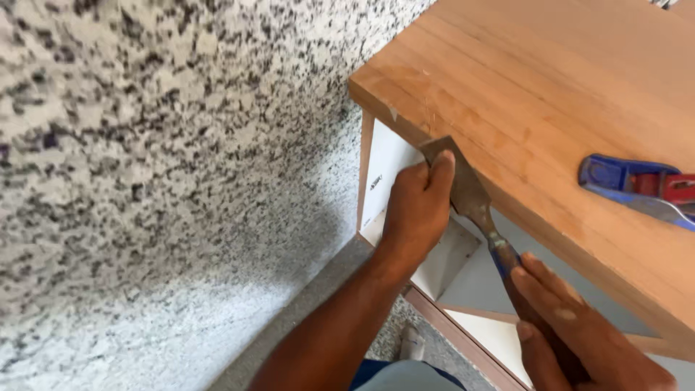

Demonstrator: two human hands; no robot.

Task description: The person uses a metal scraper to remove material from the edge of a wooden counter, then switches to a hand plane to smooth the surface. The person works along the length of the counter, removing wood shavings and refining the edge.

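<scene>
Your right hand [579, 333] has its fingers clenched round the blue handle of a chisel [467, 195]. Your left hand [416, 210] pins its flat, dull metal blade against the front edge of the table [521, 80], near the left corner. The tabletop is smooth brown wood-grain laminate over white panels [387, 170]. A blue and red tool [637, 187] lies at the right edge. The floor [145, 181] is speckled granite.

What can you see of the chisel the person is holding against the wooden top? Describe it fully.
The chisel has a flat, dull grey metal blade that widens toward its tip, a narrow neck and a blue handle. It lies slanted, its tip against the front edge of the wooden top. The left hand presses the blade; the right hand grips the handle.
</scene>
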